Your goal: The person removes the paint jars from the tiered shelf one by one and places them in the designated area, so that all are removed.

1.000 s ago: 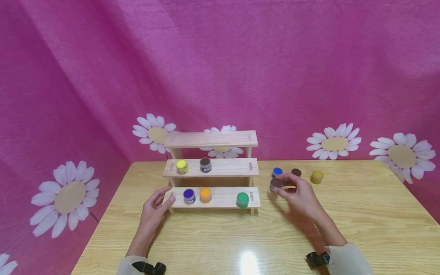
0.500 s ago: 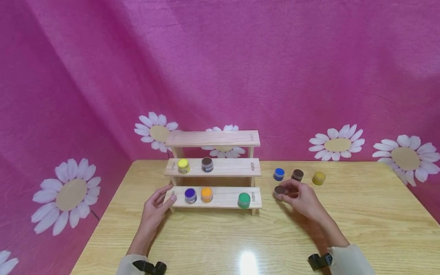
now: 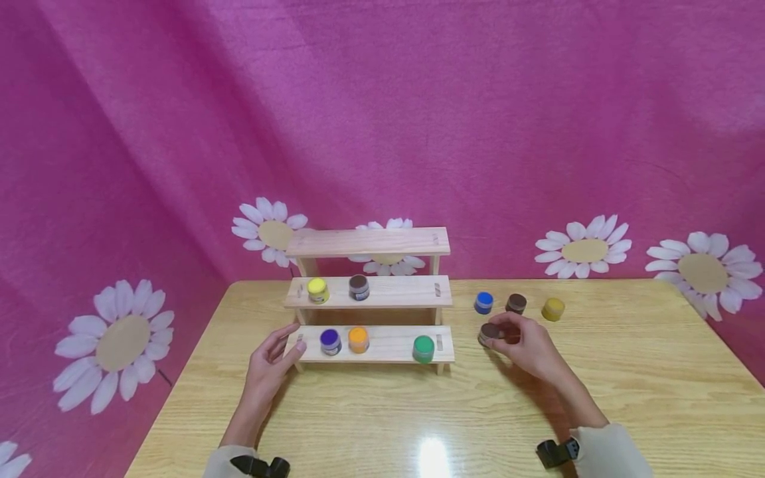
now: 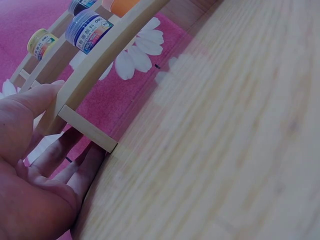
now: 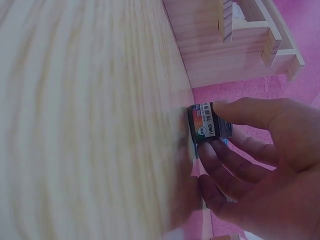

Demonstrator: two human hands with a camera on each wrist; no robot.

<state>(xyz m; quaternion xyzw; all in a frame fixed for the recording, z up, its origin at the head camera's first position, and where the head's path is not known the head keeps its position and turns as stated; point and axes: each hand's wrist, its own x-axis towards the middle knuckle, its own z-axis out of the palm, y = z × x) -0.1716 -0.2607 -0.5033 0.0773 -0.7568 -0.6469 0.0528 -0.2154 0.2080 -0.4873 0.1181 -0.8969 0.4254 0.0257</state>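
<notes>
My right hand (image 3: 528, 345) pinches a small dark paint jar (image 5: 204, 121) between thumb and fingers, at the tabletop to the right of the wooden tiered shelf (image 3: 388, 342). In the right wrist view its label faces the camera and its base is right at the wood. My left hand (image 3: 267, 372) grips the left end of the lowest tier, thumb on top and the other fingers around the leg (image 4: 89, 128). On that tier stand a purple jar (image 3: 331, 341), an orange jar (image 3: 358, 339) and a green jar (image 3: 424, 348). The middle tier bears a yellow jar (image 3: 318, 290) and a dark brown jar (image 3: 359, 287).
Behind my right hand, a blue jar (image 3: 484, 303), another dark brown jar (image 3: 516, 303) and a mustard-yellow jar (image 3: 553, 309) stand in a row on the wooden table (image 3: 358, 418). A pink curtain (image 3: 418, 133) with white daisies hangs at the table's back edge and left side.
My right hand has brought the dark jar down to the tabletop, slightly rightward and closer to me, away from the blue jar. The left hand has stayed at the shelf's end.
</notes>
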